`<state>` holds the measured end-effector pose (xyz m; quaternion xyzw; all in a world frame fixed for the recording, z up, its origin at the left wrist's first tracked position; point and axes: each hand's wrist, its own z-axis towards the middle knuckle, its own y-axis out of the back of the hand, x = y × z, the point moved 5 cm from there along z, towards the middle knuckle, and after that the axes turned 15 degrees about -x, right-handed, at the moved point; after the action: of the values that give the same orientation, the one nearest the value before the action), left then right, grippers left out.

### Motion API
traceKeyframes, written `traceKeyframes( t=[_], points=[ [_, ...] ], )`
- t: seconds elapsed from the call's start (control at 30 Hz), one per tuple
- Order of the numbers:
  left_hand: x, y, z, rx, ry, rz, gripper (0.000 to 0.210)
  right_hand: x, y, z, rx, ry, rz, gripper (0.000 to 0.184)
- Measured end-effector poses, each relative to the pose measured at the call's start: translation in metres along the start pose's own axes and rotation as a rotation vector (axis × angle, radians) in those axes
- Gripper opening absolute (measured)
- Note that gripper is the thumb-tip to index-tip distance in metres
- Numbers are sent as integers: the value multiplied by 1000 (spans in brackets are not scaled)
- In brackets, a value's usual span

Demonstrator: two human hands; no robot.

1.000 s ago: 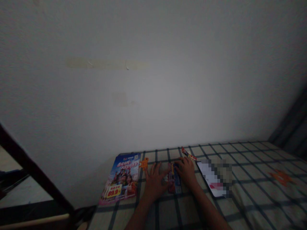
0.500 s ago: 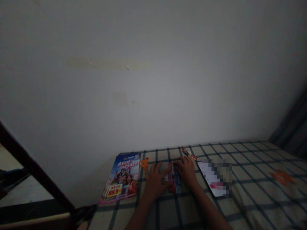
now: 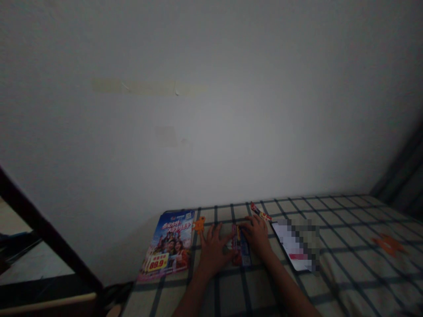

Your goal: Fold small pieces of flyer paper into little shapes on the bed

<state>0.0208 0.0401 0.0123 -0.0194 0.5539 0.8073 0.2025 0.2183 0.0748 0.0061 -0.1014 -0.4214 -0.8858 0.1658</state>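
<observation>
One printed strip (image 3: 242,250) lies between the left hand (image 3: 213,247), fingers spread, and the right hand (image 3: 257,235), whose hold I cannot tell remotely, probably so both edges lie flat; a flyer (image 3: 169,248) sits left of this grip, a phone (image 3: 287,241) right

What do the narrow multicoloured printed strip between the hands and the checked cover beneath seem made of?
Printed strip: probably paper or thin card, appearing flat with straight edges; finish unclear. Checked cover: likely matte cloth, with soft folds, no shine.
</observation>
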Motion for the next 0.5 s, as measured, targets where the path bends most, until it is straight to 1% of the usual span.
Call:
traceKeyframes(
  t=[0.17, 0.37, 0.5],
  points=[
    [-1, 2, 0, 8, -7, 18, 66, 5, 6, 3, -9, -12, -22, 21],
    [0, -1, 0, 9, -12, 4, 67, 11, 8, 6, -12, -47, -36, 17],
    [0, -2, 0, 18, -15, 22, 68, 13, 9, 5, -6, -34, -32, 16]
  ],
)
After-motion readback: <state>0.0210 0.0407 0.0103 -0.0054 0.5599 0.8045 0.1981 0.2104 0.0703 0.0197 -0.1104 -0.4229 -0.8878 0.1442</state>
